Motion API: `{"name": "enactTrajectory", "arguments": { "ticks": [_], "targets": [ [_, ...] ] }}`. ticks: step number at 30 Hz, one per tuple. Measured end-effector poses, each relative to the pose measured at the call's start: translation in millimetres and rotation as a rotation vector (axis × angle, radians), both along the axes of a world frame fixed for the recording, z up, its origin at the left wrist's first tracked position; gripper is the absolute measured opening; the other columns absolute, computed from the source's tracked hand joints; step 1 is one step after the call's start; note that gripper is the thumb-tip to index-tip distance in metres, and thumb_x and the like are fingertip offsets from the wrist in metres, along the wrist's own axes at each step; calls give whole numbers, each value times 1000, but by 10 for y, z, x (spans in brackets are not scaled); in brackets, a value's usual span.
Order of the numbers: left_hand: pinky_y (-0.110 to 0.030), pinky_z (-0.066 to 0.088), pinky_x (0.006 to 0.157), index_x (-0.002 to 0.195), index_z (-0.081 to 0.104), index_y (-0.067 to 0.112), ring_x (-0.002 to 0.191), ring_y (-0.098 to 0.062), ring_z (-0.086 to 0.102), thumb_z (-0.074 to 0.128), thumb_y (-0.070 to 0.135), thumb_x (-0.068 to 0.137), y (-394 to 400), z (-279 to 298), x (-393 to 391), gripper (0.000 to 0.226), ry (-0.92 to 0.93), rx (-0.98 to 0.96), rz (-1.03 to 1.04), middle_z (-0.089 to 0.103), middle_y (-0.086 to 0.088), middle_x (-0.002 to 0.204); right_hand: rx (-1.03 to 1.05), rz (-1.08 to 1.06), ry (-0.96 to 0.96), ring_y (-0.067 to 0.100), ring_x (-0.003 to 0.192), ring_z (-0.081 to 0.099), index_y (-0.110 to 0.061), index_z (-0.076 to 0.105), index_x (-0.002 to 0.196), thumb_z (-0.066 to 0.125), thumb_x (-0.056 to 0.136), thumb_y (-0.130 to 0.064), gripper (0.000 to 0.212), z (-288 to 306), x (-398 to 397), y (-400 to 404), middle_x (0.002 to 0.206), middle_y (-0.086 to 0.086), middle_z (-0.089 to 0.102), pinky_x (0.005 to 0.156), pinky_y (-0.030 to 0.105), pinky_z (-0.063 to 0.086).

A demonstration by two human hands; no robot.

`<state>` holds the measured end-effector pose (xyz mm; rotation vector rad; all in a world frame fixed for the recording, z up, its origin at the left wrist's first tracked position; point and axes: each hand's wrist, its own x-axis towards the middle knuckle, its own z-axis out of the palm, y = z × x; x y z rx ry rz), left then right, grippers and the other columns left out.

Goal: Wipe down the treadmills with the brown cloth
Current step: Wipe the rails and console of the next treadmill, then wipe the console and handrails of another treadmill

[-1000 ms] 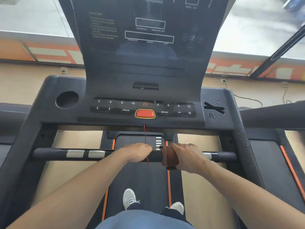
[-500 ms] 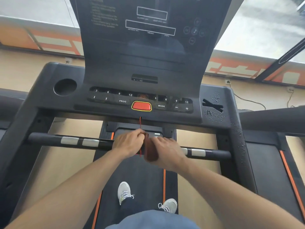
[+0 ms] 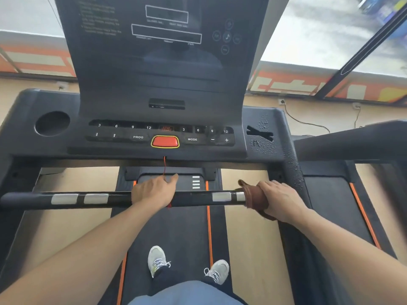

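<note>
Now right hand (image 3: 280, 200) fingers curled round brown cloth (image 3: 253, 198) on handlebar (image 3: 193, 197); left hand (image 3: 154, 191) grips handlebar bare

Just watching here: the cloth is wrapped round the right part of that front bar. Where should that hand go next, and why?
Probably a short slide further right along the handlebar. The right hand grips the brown cloth round the bar just past the silver pads, and the stretch from there to the right upright looks unwiped. The left hand rests on the bar's middle, steadying.
</note>
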<state>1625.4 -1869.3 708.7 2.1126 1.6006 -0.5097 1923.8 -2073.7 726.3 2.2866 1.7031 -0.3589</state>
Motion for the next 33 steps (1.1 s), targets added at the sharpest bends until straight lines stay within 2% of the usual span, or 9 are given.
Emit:
{"name": "enactTrajectory", "arguments": {
  "ticks": [7,12,14,18,22,26,29,31,33],
  "targets": [
    [-38,49,91,117,69,27,87,-26,60,12,59,102,-9,-34,-2,67,-38,60,5,68,-1,94,45,-14,23,24,109,60,-25,52,116,70,78,-40,45,-98,-476,245,117,-4,66,94,40,41],
    [-42,40,103,130,65,16,119,-32,62,7,48,107,1,-97,-15,70,-57,72,30,69,-13,129,126,112,182,27,102,65,-21,52,109,79,70,-51,56,-227,-1760,975,109,1,68,88,44,43],
    [-44,37,108,139,59,20,127,-32,58,5,49,107,16,-103,-39,69,-53,37,32,64,-12,138,174,121,162,27,99,66,-21,51,106,78,74,-44,47,-295,-1956,1074,104,0,68,84,44,42],
    [-44,36,105,138,58,25,127,-30,57,3,56,104,59,-91,-33,72,-6,-38,-7,62,-8,140,214,152,136,31,101,65,-21,52,108,68,79,-22,34,-274,-1575,878,107,3,68,82,43,42],
    [-43,38,103,123,64,23,113,-28,61,4,61,102,22,-28,-32,74,39,-48,-59,68,-5,120,128,86,83,28,103,63,-23,53,112,67,79,-28,36,-182,-917,476,110,-1,66,86,41,43],
    [-45,35,108,129,62,27,115,-26,61,4,63,102,22,-6,-41,74,35,-29,-72,69,-4,119,86,33,-98,24,104,62,-26,53,117,72,75,-29,47,-90,-79,-78,110,-4,66,105,40,40],
    [-48,28,116,129,63,30,115,-26,62,4,64,101,-5,-28,-65,74,16,1,-82,71,-4,115,87,2,-4,25,113,59,-24,54,128,79,76,-24,58,-67,-16,-143,119,-1,65,109,37,39],
    [-48,26,118,130,62,31,115,-25,62,6,63,102,-39,-35,-85,70,0,46,-100,72,-4,112,99,-71,69,28,136,45,-23,45,145,77,79,-22,73,-75,-138,-169,141,2,56,119,37,32],
    [-47,26,118,134,59,32,120,-26,60,9,64,102,-41,-31,-113,67,-19,49,-100,71,-5,120,103,-195,162,29,156,15,-22,28,160,75,81,-17,92,-60,-248,-251,165,2,31,127,37,8]
  ]
}}
